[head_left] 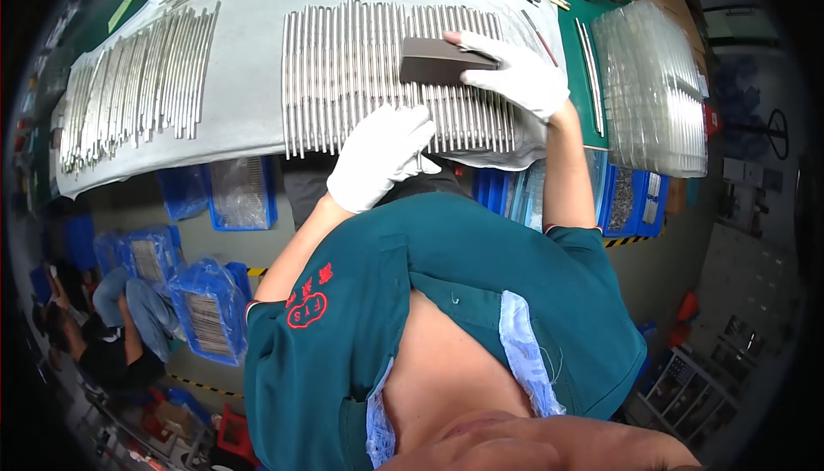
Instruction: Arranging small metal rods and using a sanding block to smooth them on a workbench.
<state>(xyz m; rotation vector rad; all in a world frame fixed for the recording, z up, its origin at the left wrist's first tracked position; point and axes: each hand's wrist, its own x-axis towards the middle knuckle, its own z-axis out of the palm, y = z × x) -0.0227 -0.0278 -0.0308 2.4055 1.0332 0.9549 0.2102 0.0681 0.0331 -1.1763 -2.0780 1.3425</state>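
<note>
A row of slim silvery metal rods lies side by side on a pale cloth, their ends pointing toward me. My right hand, in a white glove with bare fingertips, grips a dark brown rectangular block from its right side. The block rests over the upper part of the rods on the right. At the near ends of the row, my left hand, also gloved in white, has its fingers curled around a metal rod. Most of that rod is hidden by the glove.
Another group of rods lies at the left on the cloth. Stacked clear plastic trays stand at the right, near thin tools. Below are blue crates; another person sits at lower left.
</note>
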